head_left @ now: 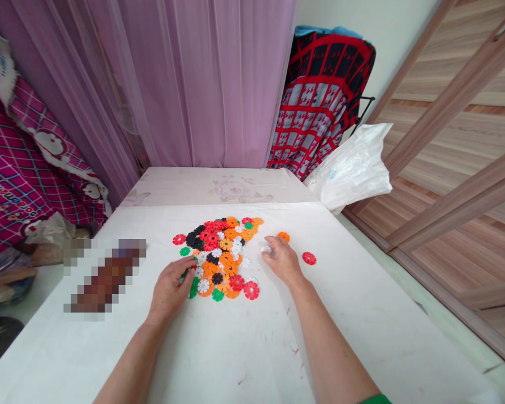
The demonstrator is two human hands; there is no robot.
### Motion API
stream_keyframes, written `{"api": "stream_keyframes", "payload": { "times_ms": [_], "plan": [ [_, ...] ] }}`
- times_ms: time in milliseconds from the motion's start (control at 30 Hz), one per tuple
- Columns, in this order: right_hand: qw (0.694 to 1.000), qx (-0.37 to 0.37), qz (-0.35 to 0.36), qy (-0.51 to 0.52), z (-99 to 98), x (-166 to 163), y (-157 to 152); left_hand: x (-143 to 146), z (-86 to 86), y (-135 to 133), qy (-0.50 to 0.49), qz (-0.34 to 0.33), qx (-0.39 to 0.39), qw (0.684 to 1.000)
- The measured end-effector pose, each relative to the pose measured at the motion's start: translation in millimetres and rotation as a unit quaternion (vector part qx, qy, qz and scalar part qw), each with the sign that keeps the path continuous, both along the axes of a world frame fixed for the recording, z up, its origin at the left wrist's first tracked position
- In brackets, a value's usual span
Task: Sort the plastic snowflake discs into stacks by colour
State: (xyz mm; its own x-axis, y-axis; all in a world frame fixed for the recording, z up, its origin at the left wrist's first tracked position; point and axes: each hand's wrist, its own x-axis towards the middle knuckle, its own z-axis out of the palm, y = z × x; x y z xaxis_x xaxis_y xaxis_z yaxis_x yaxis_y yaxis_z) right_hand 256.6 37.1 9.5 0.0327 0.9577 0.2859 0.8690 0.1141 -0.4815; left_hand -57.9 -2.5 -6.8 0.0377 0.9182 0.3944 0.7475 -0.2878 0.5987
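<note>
A heap of flower-shaped plastic discs in red, orange, black, white and green spreads over the middle of the white-covered table. At the heap's left edge, my left hand has thumb and fingers bent together, with bits of green and red showing at the fingertips. Whether these are held or lie beneath is hard to see. My right hand, right of the heap, pinches a white disc between thumb and fingers. Beyond its knuckles lies an orange disc, and a red disc sits farther right.
A blurred-out patch covers something on the table's left. A white plastic bag stands by the far right corner. Purple curtains hang behind, a red-patterned cloth beside them. A wooden wardrobe stands at right.
</note>
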Motion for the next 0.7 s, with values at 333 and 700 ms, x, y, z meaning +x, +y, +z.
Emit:
{"api": "stream_keyframes", "payload": {
  "times_ms": [333, 700],
  "plan": [
    [0.998, -0.037, -0.01, -0.05, 1.8, -4, 1, -1, -1.5, 1, 0.008, 0.0, -0.006, 1.0],
    [0.98, -0.085, 0.179, 0.012, 34.8, -22, -64, -1, -3.2, 2, 0.013, 0.002, -0.002, 1.0]
  ]
}}
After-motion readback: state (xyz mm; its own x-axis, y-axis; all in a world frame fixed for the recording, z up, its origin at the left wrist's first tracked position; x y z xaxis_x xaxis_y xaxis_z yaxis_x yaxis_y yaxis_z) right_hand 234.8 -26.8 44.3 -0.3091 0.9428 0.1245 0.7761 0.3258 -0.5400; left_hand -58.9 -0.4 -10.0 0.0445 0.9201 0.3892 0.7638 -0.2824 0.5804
